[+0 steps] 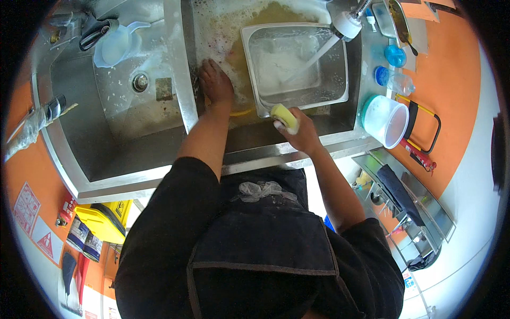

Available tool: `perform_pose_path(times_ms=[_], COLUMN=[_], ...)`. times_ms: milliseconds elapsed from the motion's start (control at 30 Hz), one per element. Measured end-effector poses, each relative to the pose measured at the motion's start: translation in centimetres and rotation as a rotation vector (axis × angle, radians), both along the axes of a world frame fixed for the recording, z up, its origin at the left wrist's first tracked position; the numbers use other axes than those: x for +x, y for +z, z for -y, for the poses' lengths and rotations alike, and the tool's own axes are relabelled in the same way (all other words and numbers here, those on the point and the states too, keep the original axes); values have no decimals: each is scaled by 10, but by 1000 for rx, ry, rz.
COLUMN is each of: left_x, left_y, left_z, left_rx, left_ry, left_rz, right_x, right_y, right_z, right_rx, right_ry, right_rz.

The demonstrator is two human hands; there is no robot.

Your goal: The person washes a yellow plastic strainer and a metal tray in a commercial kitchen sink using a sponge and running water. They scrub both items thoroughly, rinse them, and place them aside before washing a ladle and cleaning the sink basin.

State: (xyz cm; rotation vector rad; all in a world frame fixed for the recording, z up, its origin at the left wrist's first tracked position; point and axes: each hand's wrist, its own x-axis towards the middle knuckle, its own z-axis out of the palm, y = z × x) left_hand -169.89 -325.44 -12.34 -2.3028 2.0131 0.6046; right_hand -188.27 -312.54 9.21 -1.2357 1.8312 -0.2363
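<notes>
Before me is a stainless steel double sink. My right hand (301,129) grips a yellow sponge (284,117) at the near edge of a rectangular steel pan (342,89). Water from a white spray head (346,26) runs into the pan, which sits in the right basin. My left hand (217,82) reaches down into murky, foamy water (217,36) beside the basin divider, left of the pan. Its fingertips are partly hidden, and whether it touches something there I cannot tell. A yellow strip-like thing (242,113) shows in the water near that wrist.
The left basin holds a translucent plastic jug (115,48) near its drain (140,82). Along the right ledge stand a plastic tub (385,121), a blue-capped bottle (394,81) and a steel tray (388,22). A wire rack (414,199) with utensils is at the lower right.
</notes>
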Motion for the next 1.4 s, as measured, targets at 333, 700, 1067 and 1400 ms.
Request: perform_pose_path(times_ms=[333, 700, 1067, 1400], left_x=[12, 50, 137, 196], left_y=[138, 272, 352, 294], left_z=[2, -45, -25, -23], left_rx=[245, 19, -340, -222], left_ry=[-123, -46, -25, -54], left_rz=[-346, -493, -533, -871], right_x=[9, 104, 206, 184], right_y=[-73, 20, 43, -1], right_z=[9, 76, 111, 143], right_rx=[-193, 47, -165, -959], right_ry=[-118, -681, 211, 468], right_rz=[-30, 837, 1073, -354])
